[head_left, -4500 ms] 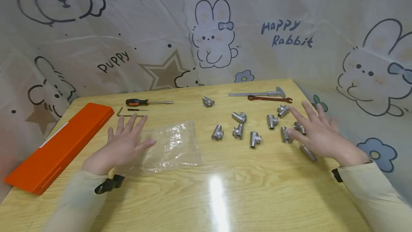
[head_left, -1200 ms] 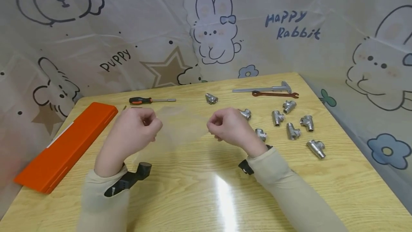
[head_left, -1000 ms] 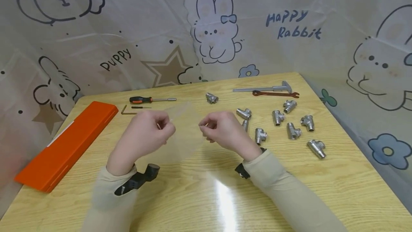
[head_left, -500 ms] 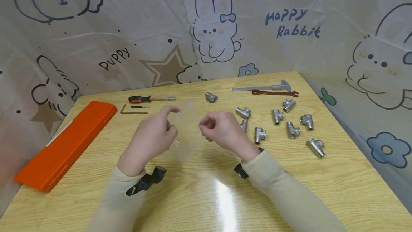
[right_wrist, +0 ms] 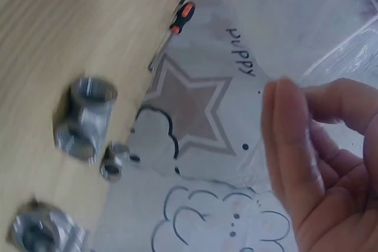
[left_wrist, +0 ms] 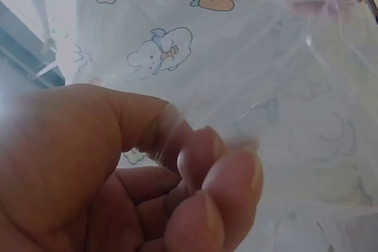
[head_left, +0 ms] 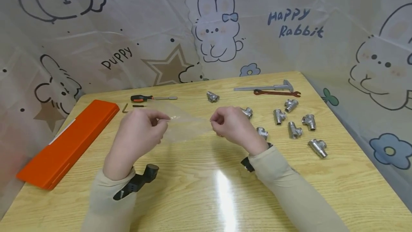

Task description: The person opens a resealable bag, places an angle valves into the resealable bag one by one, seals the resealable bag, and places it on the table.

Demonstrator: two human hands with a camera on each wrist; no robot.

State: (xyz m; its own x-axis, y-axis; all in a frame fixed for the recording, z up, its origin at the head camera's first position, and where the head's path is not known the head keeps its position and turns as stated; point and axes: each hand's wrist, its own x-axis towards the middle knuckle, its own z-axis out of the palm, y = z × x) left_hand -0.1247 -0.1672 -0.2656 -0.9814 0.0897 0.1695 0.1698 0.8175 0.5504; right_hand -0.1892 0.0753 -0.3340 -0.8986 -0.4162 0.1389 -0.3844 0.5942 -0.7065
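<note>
A clear plastic bag [head_left: 185, 128] is stretched in the air between both hands, above the wooden table. My left hand [head_left: 136, 131] pinches one edge of it; in the left wrist view the thin film [left_wrist: 254, 104] runs out from between thumb and fingertips. The opposite edge is pinched by my right hand [head_left: 236, 128], and the right wrist view shows the film [right_wrist: 295, 22] spreading away from those fingertips. Nothing shows inside the bag. Close behind the right hand lie metal tee fittings [head_left: 262, 132], partly covered by it.
More tee fittings [head_left: 294, 130] are spread over the right side of the table [head_left: 193, 196]. At the back are a caliper [head_left: 264, 88], a red-brown wrench [head_left: 276, 93] and a screwdriver [head_left: 154, 98]. A hex key [head_left: 125, 108] lies behind the left hand, an orange case [head_left: 70, 144] at left.
The bag has been lifted off the table, where it lay flat earlier. Over the last half second the hands have moved apart, and the left hand's raised index finger has closed back onto the film.
</note>
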